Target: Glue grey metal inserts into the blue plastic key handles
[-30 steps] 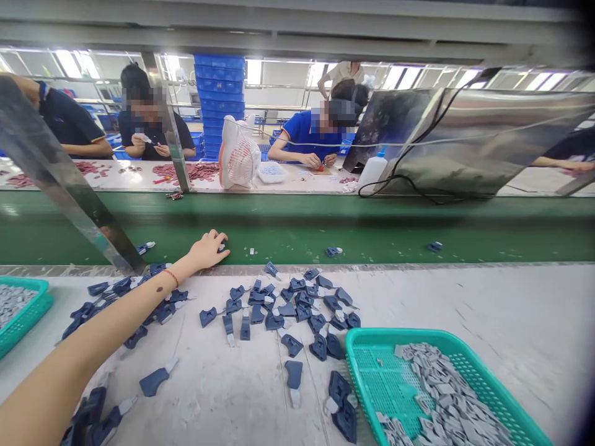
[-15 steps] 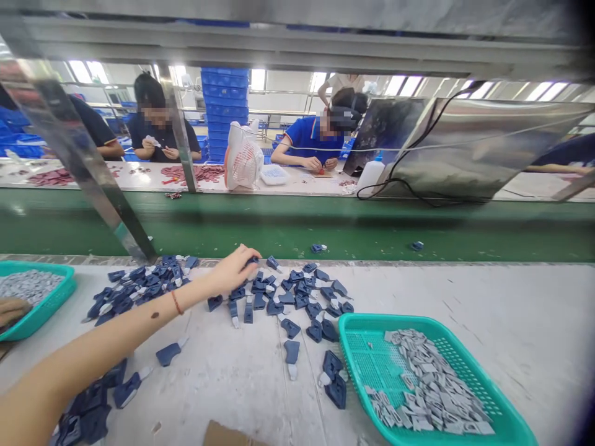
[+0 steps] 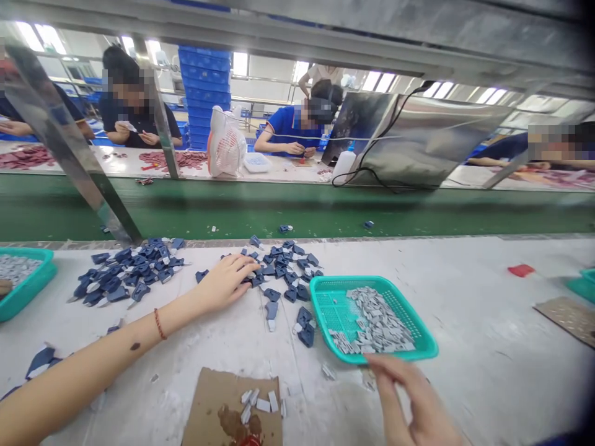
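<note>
My left hand (image 3: 227, 279) reaches across the table, palm down with its fingers stretched out. Its fingertips rest over a loose heap of navy blue plastic pieces with pale grey tips (image 3: 281, 263), partly hiding some of them. At the lower right is my right hand (image 3: 413, 402), with thumb and forefinger apart and nothing visible between them. Its forefinger is close to the front rim of a green basket (image 3: 320, 303), which holds many small light grey parts (image 3: 379, 319). Below the heap lies a piece of brown cardboard (image 3: 209, 396) with several small grey parts (image 3: 263, 404) on it.
More navy pieces (image 3: 125, 269) are heaped at the left, by a metal post (image 3: 97, 179). Another green basket (image 3: 28, 303) stands at the far left. Beyond the table runs a green belt (image 3: 209, 207) with a few pieces on it. Several people sit across it.
The view has turned right and down. My left hand has drawn back from the far edge of the heap and flattened out. My right hand and the cardboard have come into view.
</note>
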Demonstrator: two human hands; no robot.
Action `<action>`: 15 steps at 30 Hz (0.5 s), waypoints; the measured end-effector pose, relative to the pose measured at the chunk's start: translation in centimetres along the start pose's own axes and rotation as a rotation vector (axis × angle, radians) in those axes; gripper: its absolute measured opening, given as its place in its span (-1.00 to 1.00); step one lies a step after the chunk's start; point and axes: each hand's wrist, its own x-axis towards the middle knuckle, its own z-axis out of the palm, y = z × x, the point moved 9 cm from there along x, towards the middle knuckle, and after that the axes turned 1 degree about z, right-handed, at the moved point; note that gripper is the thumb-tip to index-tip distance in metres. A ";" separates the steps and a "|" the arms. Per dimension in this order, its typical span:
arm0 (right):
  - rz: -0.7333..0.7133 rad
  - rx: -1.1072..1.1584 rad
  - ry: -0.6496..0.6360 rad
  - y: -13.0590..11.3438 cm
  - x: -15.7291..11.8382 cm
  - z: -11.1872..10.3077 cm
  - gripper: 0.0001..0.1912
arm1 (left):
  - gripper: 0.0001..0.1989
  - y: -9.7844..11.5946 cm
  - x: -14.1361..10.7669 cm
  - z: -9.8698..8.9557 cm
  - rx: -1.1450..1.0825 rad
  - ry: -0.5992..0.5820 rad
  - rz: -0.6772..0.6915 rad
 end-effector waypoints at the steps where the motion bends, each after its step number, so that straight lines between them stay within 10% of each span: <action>1: -0.003 -0.066 -0.025 0.5 2.0 -0.5 -0.75 | -0.55 -0.2 -0.1 0.1 0.006 0.007 -0.027; 6: 0.094 -0.288 -0.423 5.6 9.0 3.0 -0.76 | -0.32 -1.1 0.5 1.7 0.039 0.025 -0.131; 15: 0.220 -0.273 -0.572 10.3 11.0 7.7 -0.85 | -0.61 -0.7 -1.8 1.8 0.144 0.071 -0.228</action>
